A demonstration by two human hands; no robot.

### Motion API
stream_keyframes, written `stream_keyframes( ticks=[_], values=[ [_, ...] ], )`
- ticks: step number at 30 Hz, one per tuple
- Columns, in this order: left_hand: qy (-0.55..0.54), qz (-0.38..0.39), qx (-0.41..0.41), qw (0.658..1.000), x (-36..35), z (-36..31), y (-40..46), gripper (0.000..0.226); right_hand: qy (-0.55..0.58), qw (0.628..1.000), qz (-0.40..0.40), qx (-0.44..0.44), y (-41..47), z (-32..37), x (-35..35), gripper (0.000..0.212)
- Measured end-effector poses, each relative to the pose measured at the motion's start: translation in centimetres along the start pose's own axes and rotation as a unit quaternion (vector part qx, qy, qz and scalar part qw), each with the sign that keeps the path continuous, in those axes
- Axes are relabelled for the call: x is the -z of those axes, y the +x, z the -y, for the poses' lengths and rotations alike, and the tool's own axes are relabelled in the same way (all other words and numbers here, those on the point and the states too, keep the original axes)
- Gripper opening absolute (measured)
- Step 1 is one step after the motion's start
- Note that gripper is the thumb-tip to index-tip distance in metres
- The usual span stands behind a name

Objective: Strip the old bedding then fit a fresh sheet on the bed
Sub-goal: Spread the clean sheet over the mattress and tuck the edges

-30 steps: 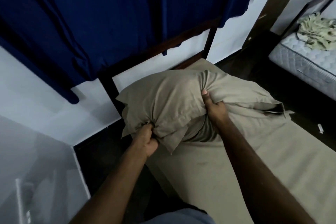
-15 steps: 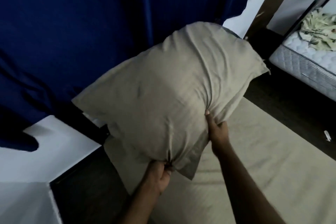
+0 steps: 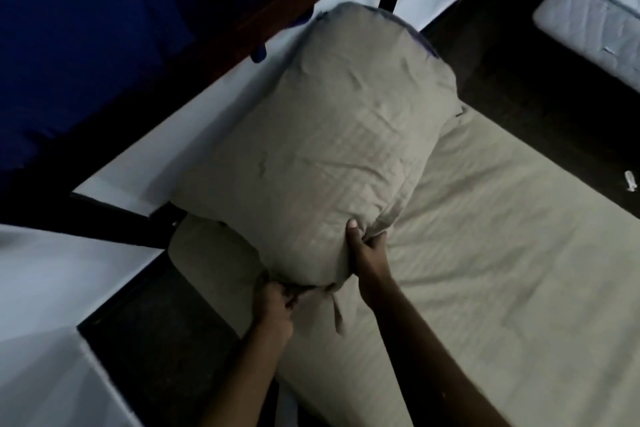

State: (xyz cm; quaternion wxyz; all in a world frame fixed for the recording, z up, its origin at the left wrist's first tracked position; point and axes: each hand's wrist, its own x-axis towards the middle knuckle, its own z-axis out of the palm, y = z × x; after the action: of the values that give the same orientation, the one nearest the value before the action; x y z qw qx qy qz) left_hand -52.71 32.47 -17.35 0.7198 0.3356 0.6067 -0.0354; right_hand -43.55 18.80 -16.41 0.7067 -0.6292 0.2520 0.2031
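Since the earlier frame the pillow [image 3: 311,149] has come down from in front of the curtain [image 3: 104,28] and now sits lower over the head of the bed [image 3: 502,253], its long side running away from the person. One pillow is in hand, in a beige case. Two hands hold it at its near end. The left hand [image 3: 273,308] has its fingers curled into a bunch of the case at the pillow's near corner. The right hand [image 3: 367,256] grips the near edge just right of that, thumb on top and fingers clamped underneath into the cloth. One beige sheet [image 3: 519,305] covers the bed, right of and below the pillow. A second, bare mattress [image 3: 588,10] lies well right of the pillow, across the dark floor [image 3: 519,80].
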Motion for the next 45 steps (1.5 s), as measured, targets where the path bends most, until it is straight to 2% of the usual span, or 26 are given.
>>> stream_keyframes(
  ticks=[1, 3, 5, 6, 7, 9, 10, 11, 13, 16, 18, 21, 22, 24, 25, 26, 29, 30, 33, 35, 38, 40, 42, 45],
  values=[
    [-0.071, -0.002, 0.008, 0.997, 0.1, -1.5, 0.1, 0.027, 0.011, 1.000, -0.008, -0.015, -0.2, 0.5, -0.5, 0.093],
    [-0.132, 0.026, -0.004, 0.991, 0.3, -3.4, 0.9, 0.055, 0.019, 0.998, -0.023, -0.057, -0.3, 1.0, -1.2, 0.090],
    [-0.070, 0.090, -0.024, 0.993, -0.7, -5.4, 1.7, 0.083, 0.009, 0.998, -0.039, -0.041, -0.2, 1.5, -1.7, 0.088],
    [-0.015, 0.098, -0.016, 0.995, -1.3, -6.0, 1.7, 0.092, 0.003, 0.999, -0.042, -0.016, -0.2, 1.7, -1.9, 0.086],
    [0.006, 0.105, 0.007, 0.994, -2.0, -6.4, 0.7, 0.098, 0.000, 0.999, -0.038, 0.016, -0.4, 2.2, -2.1, 0.081],
    [0.017, 0.085, 0.040, 0.995, -3.5, -6.8, -0.7, 0.093, -0.007, 0.996, -0.040, 0.073, -0.9, 3.4, -2.4, 0.060],
    [0.014, 0.053, -0.020, 0.998, -3.9, -6.8, -1.3, 0.087, -0.004, 0.994, -0.050, 0.095, -1.2, 4.2, -2.5, 0.054],
    [0.034, 0.017, -0.118, 0.992, -4.2, -6.9, -2.2, 0.083, 0.001, 0.992, -0.060, 0.111, -1.6, 5.3, -2.4, 0.052],
    [0.076, -0.001, -0.305, 0.949, -4.2, -6.4, -4.3, 0.070, 0.036, 0.988, -0.068, 0.131, -2.2, 6.8, -1.4, 0.047],
    [0.126, 0.075, -0.372, 0.917, -4.6, -4.1, -6.5, 0.041, 0.104, 0.979, -0.115, 0.132, -2.7, 7.0, 2.3, 0.041],
    [0.160, 0.119, -0.324, 0.925, -4.4, -2.3, -6.9, 0.034, 0.062, 0.981, -0.152, 0.102, -2.4, 5.5, 4.1, 0.037],
    [0.169, 0.096, -0.108, 0.975, -3.3, -1.5, -5.3, 0.034, -0.035, 0.989, -0.140, 0.027, -1.7, 2.0, 4.7, 0.059],
    [0.160, 0.089, -0.048, 0.982, -2.7, -1.9, -4.3, 0.052, -0.043, 0.992, -0.119, 0.012, -1.5, 1.1, 4.4, 0.062],
    [0.131, 0.090, 0.002, 0.987, -1.3, -3.0, -1.8, 0.100, -0.031, 0.996, -0.079, -0.013, -1.0, 0.0, 3.5, 0.060],
    [0.111, 0.091, 0.019, 0.989, -1.1, -3.5, -0.6, 0.110, -0.017, 0.997, -0.068, -0.034, -0.6, -0.4, 3.2, 0.064],
    [0.082, 0.103, 0.038, 0.991, -1.0, -3.9, 0.3, 0.108, 0.004, 0.996, -0.068, -0.066, -0.1, -1.2, 2.9, 0.072],
    [-0.010, 0.125, 0.034, 0.992, -2.3, -5.6, 1.5, 0.065, 0.051, 0.981, -0.101, -0.156, 1.6, -3.0, 2.4, 0.089],
    [-0.025, 0.130, 0.025, 0.991, -2.9, -5.9, 2.0, 0.057, 0.056, 0.978, -0.108, -0.171, 2.2, -3.4, 2.3, 0.093],
    [-0.024, 0.143, 0.030, 0.989, -4.6, -6.5, 3.8, 0.056, 0.057, 0.978, -0.086, -0.183, 3.9, -3.9, 2.2, 0.107],
    [-0.034, 0.137, 0.022, 0.990, -5.1, -6.6, 5.6, 0.057, 0.056, 0.976, -0.079, -0.197, 4.4, -3.7, 1.9, 0.096],
    [-0.024, 0.111, 0.010, 0.993, -5.6, -8.1, 7.2, 0.041, 0.068, 0.973, -0.115, -0.189, 5.2, -3.9, 0.8, 0.056],
    [-0.008, 0.087, -0.006, 0.996, -5.5, -9.4, 7.8, 0.037, 0.070, 0.969, -0.155, -0.181, 5.1, -3.9, -0.5, 0.048],
    [-0.013, 0.076, -0.024, 0.997, -5.1, -10.9, 7.2, 0.042, 0.066, 0.965, -0.188, -0.169, 4.9, -4.2, -2.0, 0.045],
    [0.002, 0.067, -0.082, 0.994, -3.8, -12.8, 4.4, 0.052, 0.089, 0.966, -0.187, -0.152, 4.8, -4.8, -4.4, 0.039]
  ],
)
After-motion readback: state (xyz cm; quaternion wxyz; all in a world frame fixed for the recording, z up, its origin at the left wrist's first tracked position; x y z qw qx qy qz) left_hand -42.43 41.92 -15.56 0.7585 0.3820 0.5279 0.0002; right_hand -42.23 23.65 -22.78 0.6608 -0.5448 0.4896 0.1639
